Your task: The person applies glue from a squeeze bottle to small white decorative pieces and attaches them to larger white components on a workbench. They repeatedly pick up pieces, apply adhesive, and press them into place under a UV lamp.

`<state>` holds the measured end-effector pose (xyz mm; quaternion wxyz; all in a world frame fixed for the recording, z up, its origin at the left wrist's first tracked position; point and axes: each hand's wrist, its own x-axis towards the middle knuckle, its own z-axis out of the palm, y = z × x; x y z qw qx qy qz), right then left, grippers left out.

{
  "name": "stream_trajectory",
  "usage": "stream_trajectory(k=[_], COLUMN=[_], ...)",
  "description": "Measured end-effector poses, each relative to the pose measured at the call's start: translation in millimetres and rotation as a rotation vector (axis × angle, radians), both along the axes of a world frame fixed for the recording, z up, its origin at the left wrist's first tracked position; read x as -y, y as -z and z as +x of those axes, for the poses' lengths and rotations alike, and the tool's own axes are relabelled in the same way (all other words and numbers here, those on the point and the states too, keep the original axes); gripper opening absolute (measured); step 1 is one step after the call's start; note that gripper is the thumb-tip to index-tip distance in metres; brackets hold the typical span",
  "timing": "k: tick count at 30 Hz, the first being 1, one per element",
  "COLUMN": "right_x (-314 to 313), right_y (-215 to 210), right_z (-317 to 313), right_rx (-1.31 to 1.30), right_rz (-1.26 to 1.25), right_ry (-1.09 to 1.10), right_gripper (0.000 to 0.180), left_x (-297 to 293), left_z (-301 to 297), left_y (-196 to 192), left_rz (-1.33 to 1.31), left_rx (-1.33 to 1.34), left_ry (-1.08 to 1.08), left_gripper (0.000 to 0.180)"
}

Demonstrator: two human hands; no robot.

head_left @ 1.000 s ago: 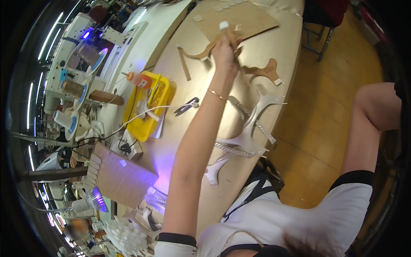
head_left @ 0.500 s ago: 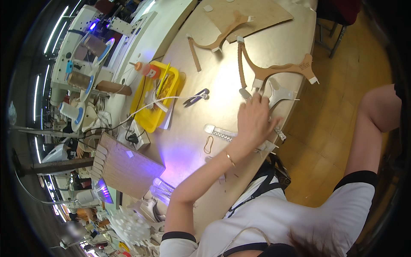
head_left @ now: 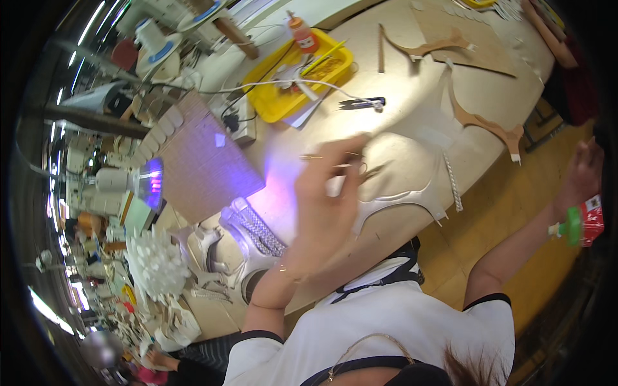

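My left hand (head_left: 328, 199) is raised over the table, smeared by motion, with thumb and fingers closed together. From its fingertips a blurred pale strap piece (head_left: 421, 125) stretches to the right. Below that, a white arched strap piece (head_left: 402, 198) lies near the table edge, and a white braided strap (head_left: 452, 183) reaches the edge. My right hand (head_left: 582, 170) is off the table at the far right, fingers partly curled. Next to its forearm is a red bottle (head_left: 591, 222) with a green cap; whether the hand touches it cannot be made out.
A yellow tray (head_left: 265, 108) holds an orange-capped bottle (head_left: 302, 35); dark thread snips (head_left: 362, 103) lie beside it. Brown strap pieces (head_left: 486, 123) lie farther off. A lamp (head_left: 151, 183) glows purple by cardboard (head_left: 199, 154). Braided white straps (head_left: 254, 225) pile at left. Another person's arm (head_left: 550, 35) shows far right.
My left hand has drawn back left toward me, and the pale strap piece has shifted. My right arm has swung outward, bringing the right hand and red bottle into view. The view has turned left.
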<state>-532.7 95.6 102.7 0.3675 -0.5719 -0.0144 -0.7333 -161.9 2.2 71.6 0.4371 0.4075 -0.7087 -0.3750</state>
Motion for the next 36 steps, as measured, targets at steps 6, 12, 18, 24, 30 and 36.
stream_trajectory(k=[6, 12, 18, 24, 30, 36], right_x=[13.7, 46.4, 59.8, 51.8, 53.0, 65.6], right_y=[69.7, 105.0, 119.5, 128.3, 125.9, 119.8], right_z=[26.6, 94.9, 145.0, 153.4, 149.7, 157.4], right_rx=[0.382, 0.429, 0.335, 0.325, 0.282, 0.242], right_rz=[0.151, 0.461, 0.596, 0.649, 0.651, 0.662], right_ry=[-0.090, -0.177, -0.290, -0.288, -0.312, -0.284], right_gripper=[0.055, 0.059, 0.062, 0.062, 0.062, 0.061], left_x=[-4.6, -40.5, -31.2, 1.4, -2.7, -71.2], left_z=[97.1, 109.1, 78.5, 45.4, 56.4, 105.2], left_y=[31.7, 118.9, 116.9, 116.2, 41.2, -50.2], left_rz=[0.253, -0.030, -0.199, 0.071, 0.093, -0.238], left_rx=[-0.447, 0.586, 0.555, 0.533, -0.075, 0.088], left_ry=[-0.313, -0.729, -0.399, -0.185, -0.117, -0.399], left_gripper=[0.027, 0.046, 0.048, 0.028, 0.021, 0.031])
